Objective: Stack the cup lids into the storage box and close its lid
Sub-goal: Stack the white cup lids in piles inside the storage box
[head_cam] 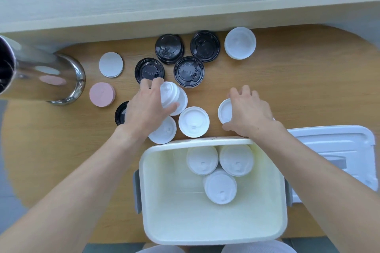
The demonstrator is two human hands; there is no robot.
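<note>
Cup lids: left hand point(147, 107) grips a short white lid stack point(171, 96) tilted on the table; right hand point(247, 112) curls round a single white lid point(224, 110). Storage box point(156, 222) sits open just nearer the person; right hand is closer to it.

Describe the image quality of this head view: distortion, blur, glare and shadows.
Head view: wide-angle distortion bends the table edge and stretches both forearms toward the corners; the metal cylinder at left is smeared yet mirrors the pink disc and the white one; lighting is soft and even, shadows faint; the white lids in the storage box look washed out; the left hand is slightly soft.
</note>
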